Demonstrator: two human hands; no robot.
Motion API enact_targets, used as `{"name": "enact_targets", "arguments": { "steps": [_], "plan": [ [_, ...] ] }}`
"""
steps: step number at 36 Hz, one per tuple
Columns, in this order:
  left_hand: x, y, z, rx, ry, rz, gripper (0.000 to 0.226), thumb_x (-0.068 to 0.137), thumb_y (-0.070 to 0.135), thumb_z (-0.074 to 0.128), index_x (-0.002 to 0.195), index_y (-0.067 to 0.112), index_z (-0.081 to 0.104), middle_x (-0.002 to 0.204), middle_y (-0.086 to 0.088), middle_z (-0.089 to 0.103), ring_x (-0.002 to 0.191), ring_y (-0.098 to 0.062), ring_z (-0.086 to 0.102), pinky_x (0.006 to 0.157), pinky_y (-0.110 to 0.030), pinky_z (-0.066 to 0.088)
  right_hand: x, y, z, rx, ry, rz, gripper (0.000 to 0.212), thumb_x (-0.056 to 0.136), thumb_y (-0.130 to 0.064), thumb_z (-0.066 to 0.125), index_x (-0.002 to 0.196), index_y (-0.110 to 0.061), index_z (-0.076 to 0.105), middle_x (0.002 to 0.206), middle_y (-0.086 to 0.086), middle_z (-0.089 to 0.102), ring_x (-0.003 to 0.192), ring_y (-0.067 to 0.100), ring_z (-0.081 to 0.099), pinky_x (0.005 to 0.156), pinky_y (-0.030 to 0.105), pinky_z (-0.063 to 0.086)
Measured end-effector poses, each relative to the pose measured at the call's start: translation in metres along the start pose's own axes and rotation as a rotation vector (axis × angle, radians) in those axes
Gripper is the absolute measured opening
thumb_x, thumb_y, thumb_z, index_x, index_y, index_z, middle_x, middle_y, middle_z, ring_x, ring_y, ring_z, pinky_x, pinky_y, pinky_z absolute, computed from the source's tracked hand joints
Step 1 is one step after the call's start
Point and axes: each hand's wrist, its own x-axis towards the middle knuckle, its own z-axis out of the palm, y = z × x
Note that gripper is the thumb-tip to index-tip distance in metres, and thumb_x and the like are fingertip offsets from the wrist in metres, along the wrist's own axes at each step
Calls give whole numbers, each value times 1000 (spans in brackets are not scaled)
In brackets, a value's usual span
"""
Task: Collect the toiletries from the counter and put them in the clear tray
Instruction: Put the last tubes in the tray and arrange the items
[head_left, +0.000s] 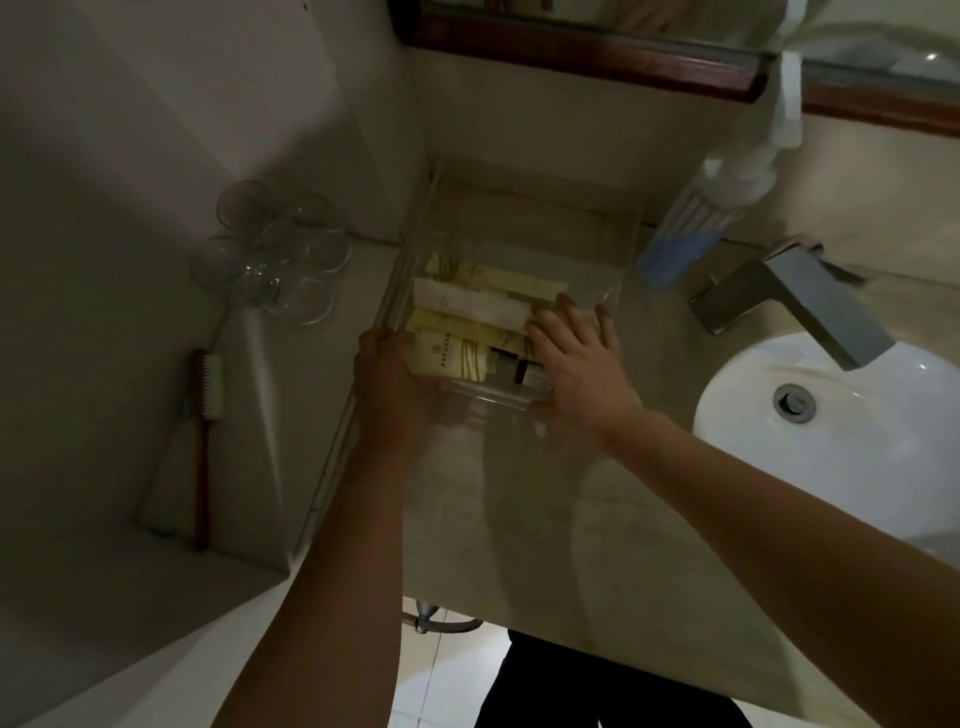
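Both hands are at the near end of the clear plastic rectangular tray (519, 218), which sits on the pale marble table (519, 493) against the back wall. The left hand (395, 379) grips the tray's near left corner, fingers curled around the rim. The right hand (576, 358) lies flat with fingers straight and spread, reaching over the near right rim and resting on the things inside; it holds nothing.

Inside the tray, just beyond and between the hands, lie the cream and white toiletry packets (483, 301), stacked crosswise, with a cream tube bearing dark lettering (452, 356) touching the left hand's fingertips. A small dark-and-white box (524, 374) shows beside the right hand's thumb.

To the left of the left hand, on a lower ledge, stand clear drinking glasses (270, 254) clustered together, and nearer to me a red-handled toothbrush (205, 415) lies along the ledge. To the right of the right hand is the white round sink (857, 415) with a square metal faucet (795, 296). Beyond that hand, a blue-and-white striped pump bottle (691, 223) stands near the tray's far right corner.
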Motion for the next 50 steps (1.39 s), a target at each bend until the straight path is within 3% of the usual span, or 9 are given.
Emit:
{"name": "enact_targets", "arguments": {
  "steps": [8,12,14,18,21,27,37,43,50],
  "plan": [
    [9,11,1,-41,31,29,64,69,11,82,128,15,56,133,-5,45,117,-25,50,94,-30,48,6,2,-1,87,-1,30,100,80,-43,68,153,-19,4,161,1,18,149,24,4,119,53,-1],
    [16,19,2,-50,14,37,62,71,24,78,128,23,54,132,-7,45,118,-28,50,97,-46,51,4,6,1,69,72,-7,77,81,-31,68,148,-20,33,155,1,35,142,30,28,113,51,19],
    [16,24,3,-18,-13,56,66,74,25,77,134,29,49,135,-7,41,121,-28,46,99,-43,48,4,6,2,32,134,-26,71,73,-30,72,138,-18,49,145,3,47,127,33,46,103,48,34],
    [15,26,2,91,-34,87,85,76,21,80,146,35,35,145,-7,31,125,-29,39,94,-32,42,7,4,8,-10,162,-52,59,69,-27,74,125,-16,60,133,2,51,110,29,52,91,42,43],
    [14,27,1,52,-13,90,93,74,21,80,148,39,26,144,-7,30,126,-27,42,98,-39,49,6,3,10,13,193,-72,41,71,-22,74,111,-19,69,131,0,55,107,28,51,86,41,45],
    [9,27,1,161,-52,103,60,81,32,72,138,32,51,151,-7,29,130,-31,37,100,-46,47,5,4,6,70,161,-88,51,70,-22,75,119,-25,64,125,-5,61,101,24,54,80,34,43],
    [15,31,5,231,-92,101,58,89,26,67,143,34,46,158,-4,24,138,-34,29,111,-47,36,8,7,4,158,104,-62,71,59,-23,84,125,-17,61,131,1,61,108,26,59,81,35,49],
    [21,27,5,204,-102,123,58,89,25,68,142,35,47,159,-5,23,136,-34,30,112,-49,36,6,7,12,178,181,-69,60,64,-10,77,122,-13,63,130,4,62,108,29,61,83,37,52],
    [19,31,9,94,-52,142,50,91,16,63,139,26,52,154,-9,31,134,-34,32,111,-49,37,6,7,10,111,237,10,65,64,-14,79,125,-14,59,136,11,56,121,37,52,98,50,42]
  ]
}}
